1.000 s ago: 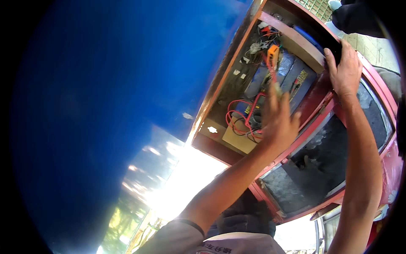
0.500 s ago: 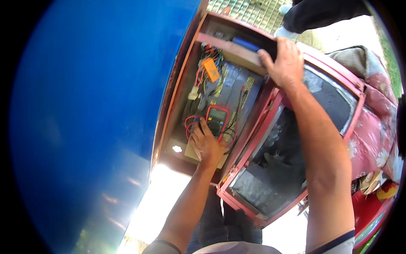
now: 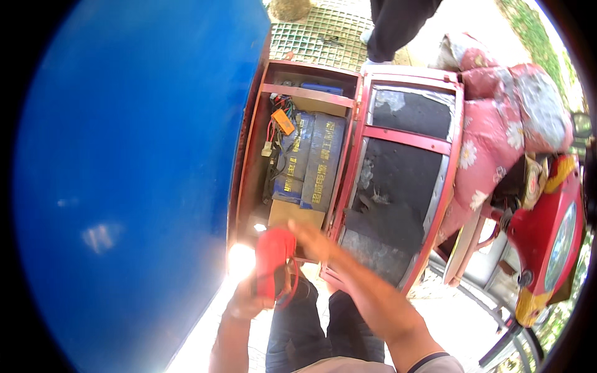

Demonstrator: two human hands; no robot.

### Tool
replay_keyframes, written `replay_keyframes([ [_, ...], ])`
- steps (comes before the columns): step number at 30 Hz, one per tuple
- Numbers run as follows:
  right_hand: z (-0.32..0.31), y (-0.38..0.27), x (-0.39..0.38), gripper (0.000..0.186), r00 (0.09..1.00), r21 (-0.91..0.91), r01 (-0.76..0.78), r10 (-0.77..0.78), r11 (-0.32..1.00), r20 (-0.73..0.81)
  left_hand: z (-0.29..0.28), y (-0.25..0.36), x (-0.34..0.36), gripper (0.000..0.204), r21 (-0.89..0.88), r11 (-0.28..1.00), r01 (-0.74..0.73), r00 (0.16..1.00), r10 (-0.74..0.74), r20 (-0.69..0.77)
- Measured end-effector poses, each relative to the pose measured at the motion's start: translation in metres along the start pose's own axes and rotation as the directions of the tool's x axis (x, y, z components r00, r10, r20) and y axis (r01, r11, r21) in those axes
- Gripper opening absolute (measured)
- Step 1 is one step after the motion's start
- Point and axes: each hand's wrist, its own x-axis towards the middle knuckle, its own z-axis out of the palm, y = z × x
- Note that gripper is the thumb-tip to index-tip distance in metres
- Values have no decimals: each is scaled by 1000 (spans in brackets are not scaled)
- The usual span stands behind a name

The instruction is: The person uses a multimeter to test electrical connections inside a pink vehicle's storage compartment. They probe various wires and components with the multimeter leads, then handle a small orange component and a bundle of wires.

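My left hand (image 3: 247,303) is closed around the multimeter (image 3: 268,264), which is red-cased and lifted in front of my legs, with a red lead (image 3: 292,286) hanging beside it. My right hand (image 3: 316,241) is close to the multimeter's right side, its fingers smeared by motion; whether it grips anything is unclear. Just beyond both hands is the open red metal compartment (image 3: 249,180). Inside lie blue boxed batteries (image 3: 322,158) with yellow print, a small orange module (image 3: 283,122), bundled wires (image 3: 280,101) and a piece of cardboard (image 3: 292,212).
The compartment's lid (image 3: 407,146), red-framed with black lining, is swung over to the right. A large blue panel (image 3: 137,155) fills the left. Flowered pink covering (image 3: 479,130) and a red vehicle front (image 3: 547,230) lie to the right. Another person's dark-clad leg (image 3: 401,28) is beyond.
The multimeter has left the batteries and come toward me in my left hand. My right hand has let go of the raised lid, which now lies farther open, and moved beside the multimeter.
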Motion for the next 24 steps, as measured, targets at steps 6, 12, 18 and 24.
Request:
replay_keyframes([
  [6, 111, 99, -95, 88, 1000, 766, -17, 14, 643, 11, 16, -10, -39, 100, -19, 997, 78, 997, -78, 7],
  [12, 181, 149, -167, 84, 954, 850, 287, -212, 441, -212, 53, -44, -82, 93, 949, 305, 73, 997, -7, -75],
  [18, 222, 206, -222, 55, 832, 791, 539, -38, 291, -553, 38, -94, -127, 89, 934, 79, -349, 915, -187, 358],
  [24, 252, 247, -272, 57, 633, 612, 741, 15, 277, -774, 77, -91, -97, 58, 832, -12, -555, 832, 0, 555],
])
